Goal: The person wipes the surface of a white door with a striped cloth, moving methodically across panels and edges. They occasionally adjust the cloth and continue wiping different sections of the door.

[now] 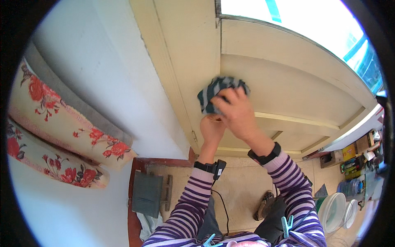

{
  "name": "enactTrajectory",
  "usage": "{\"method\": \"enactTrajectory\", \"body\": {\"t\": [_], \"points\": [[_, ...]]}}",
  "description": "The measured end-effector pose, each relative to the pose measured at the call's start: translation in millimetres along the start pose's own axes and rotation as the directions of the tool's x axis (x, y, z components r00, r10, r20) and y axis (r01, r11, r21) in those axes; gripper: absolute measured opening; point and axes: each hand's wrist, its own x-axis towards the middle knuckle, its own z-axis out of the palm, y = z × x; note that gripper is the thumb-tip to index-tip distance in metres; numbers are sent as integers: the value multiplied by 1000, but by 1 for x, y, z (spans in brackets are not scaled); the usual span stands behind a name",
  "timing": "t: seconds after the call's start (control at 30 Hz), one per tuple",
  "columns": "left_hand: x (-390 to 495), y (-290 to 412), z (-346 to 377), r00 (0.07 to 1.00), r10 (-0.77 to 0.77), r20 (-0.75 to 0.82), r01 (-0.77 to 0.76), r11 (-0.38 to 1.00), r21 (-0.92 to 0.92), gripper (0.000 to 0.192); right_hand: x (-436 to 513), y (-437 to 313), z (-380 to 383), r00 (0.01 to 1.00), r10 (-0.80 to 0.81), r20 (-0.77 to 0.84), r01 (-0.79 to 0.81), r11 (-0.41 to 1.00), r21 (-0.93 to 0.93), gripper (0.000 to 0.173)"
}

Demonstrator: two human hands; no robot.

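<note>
A dark cloth with grey stripes (209,92) is bunched up against the cream-painted wooden door (277,80), near the door's left edge. My right hand (236,111) grips it from above with bent, slightly blurred fingers. Just below the cloth, close beside the right hand, is my left hand (213,125); its fingers are partly hidden, and whether it holds the cloth I cannot tell. Both wrists wear black straps.
On the left, floral fabric (83,129) hangs at the white wall. A dark grey box-like object (147,194) stands on the floor below. At right are a white-rimmed bucket (331,213) and assorted boxes (350,152). A black cable (226,210) hangs between the legs.
</note>
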Motion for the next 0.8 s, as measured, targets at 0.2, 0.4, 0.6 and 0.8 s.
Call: {"method": "enactTrajectory", "body": {"t": [0.2, 0.4, 0.6, 0.8], "points": [[-6, 2, -1, 984, -173, 36, 176, 952, -252, 26, 51, 3, 1, 942, 19, -335, -38, 998, -49, 41], [1, -8, 12, 921, 284, -265, -206, 936, 287, 43, 4, -19, 58, 944, -279, 174, 307, 938, -162, 28], [-3, -7, 13, 965, 177, -195, -178, 984, 9, 53, 33, -23, 45, 974, -226, 22, 226, 958, -178, 31], [-10, -20, 3, 985, -82, 151, 77, 996, 40, 37, 89, -11, 42, 925, -212, -314, 131, 957, -259, 29]]}}
